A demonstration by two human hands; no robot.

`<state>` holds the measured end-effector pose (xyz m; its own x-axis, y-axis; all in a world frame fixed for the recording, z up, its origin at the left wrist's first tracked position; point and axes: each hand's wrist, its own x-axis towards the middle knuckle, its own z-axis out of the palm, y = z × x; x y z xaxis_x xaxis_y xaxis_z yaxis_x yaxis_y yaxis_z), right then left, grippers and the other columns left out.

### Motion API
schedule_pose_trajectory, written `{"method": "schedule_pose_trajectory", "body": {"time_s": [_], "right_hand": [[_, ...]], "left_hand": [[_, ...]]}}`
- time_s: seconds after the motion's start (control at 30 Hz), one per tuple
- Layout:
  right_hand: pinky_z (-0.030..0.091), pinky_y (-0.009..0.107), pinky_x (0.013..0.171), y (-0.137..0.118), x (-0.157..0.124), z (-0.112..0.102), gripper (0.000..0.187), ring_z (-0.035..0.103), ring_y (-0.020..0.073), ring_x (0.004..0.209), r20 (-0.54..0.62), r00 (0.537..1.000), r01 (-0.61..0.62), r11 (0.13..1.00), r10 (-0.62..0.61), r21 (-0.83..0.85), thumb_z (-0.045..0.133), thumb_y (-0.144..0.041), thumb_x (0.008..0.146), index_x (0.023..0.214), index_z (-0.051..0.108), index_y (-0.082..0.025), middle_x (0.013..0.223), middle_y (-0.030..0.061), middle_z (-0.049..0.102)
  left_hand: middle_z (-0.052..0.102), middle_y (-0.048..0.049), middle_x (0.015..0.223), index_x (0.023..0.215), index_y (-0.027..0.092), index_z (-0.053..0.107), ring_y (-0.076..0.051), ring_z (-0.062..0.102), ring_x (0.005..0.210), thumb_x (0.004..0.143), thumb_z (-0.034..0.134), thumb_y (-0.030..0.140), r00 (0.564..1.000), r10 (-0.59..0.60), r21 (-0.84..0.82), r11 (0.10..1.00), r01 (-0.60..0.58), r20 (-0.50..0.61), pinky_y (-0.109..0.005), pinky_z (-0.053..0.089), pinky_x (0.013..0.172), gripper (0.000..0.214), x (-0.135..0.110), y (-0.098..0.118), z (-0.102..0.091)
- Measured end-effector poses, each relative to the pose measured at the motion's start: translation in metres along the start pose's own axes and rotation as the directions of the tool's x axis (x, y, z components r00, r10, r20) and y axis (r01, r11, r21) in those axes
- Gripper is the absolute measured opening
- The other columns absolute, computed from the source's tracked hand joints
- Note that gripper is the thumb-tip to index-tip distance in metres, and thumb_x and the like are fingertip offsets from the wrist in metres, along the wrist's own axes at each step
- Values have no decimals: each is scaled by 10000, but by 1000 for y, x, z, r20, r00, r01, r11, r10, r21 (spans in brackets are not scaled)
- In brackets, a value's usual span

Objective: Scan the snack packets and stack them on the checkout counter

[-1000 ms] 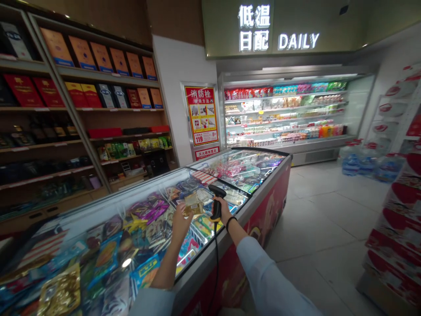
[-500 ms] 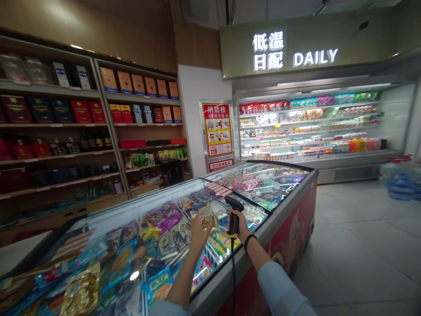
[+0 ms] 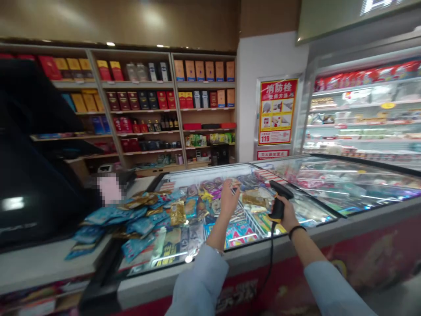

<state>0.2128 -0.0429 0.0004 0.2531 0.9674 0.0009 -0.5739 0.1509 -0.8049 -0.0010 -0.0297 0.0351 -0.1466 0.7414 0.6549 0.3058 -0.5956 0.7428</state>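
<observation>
My right hand [image 3: 288, 214] grips a black and yellow barcode scanner [image 3: 278, 206] by its handle, and the cord hangs down the freezer's front. My left hand [image 3: 229, 199] is raised over the glass lid, fingers stretched and apart, with no packet in it. Just right of it a gold packet [image 3: 255, 198] lies on the glass of the chest freezer [image 3: 197, 262]. Another gold packet [image 3: 178, 213] rests further left. Beside that, blue packets [image 3: 138, 224] and more gold ones are heaped across the freezer's left end and the adjoining counter.
The white counter [image 3: 49, 263] meets the freezer at left, with a large dark device [image 3: 29, 153] standing on it. Shelves of boxes and bottles [image 3: 148, 107] line the back wall. A red fire-hydrant poster [image 3: 277, 112] and a lit refrigerated display [image 3: 362, 109] are to the right.
My view has swung left, bringing the packet heap and counter into sight. The left hand has let go of the gold packet, which now lies on the glass. The right hand still holds the scanner.
</observation>
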Motion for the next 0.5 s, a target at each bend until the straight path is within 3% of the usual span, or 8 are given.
{"method": "schedule_pose_trajectory", "body": {"time_s": [0.13,0.23,0.37,0.5], "right_hand": [[423,217,344,23,-22,58,215,502,118,356,94,996,-7,1000,9,-21,692,-292,605,745,572,-181,469,-32,562],[419,229,334,50,-42,111,219,505,124,348,226,972,-56,998,63,-37,704,-313,601,702,558,-184,471,-26,568],[419,237,329,91,-70,183,226,508,124,347,429,893,-128,990,137,-50,701,-345,630,689,549,-188,484,-26,570],[426,248,336,125,-93,244,229,511,126,345,593,779,-162,979,203,-122,692,-365,651,693,553,-188,494,-28,574]], "left_hand": [[589,-108,1186,1141,195,490,-217,559,1138,783,580,205,988,11,87,996,3,-154,-395,421,1009,370,16,17,-83],[579,-111,1201,1151,193,481,-214,557,1140,795,565,209,964,49,193,981,3,-262,-391,425,1005,366,17,11,-153],[592,-108,1158,1117,182,501,-221,563,1131,789,552,176,928,102,427,902,65,-357,-390,432,1002,332,7,-8,-244],[590,-129,1141,1131,155,503,-243,564,1120,798,527,149,891,159,687,697,204,-426,-392,439,987,334,-9,-20,-315]]}}
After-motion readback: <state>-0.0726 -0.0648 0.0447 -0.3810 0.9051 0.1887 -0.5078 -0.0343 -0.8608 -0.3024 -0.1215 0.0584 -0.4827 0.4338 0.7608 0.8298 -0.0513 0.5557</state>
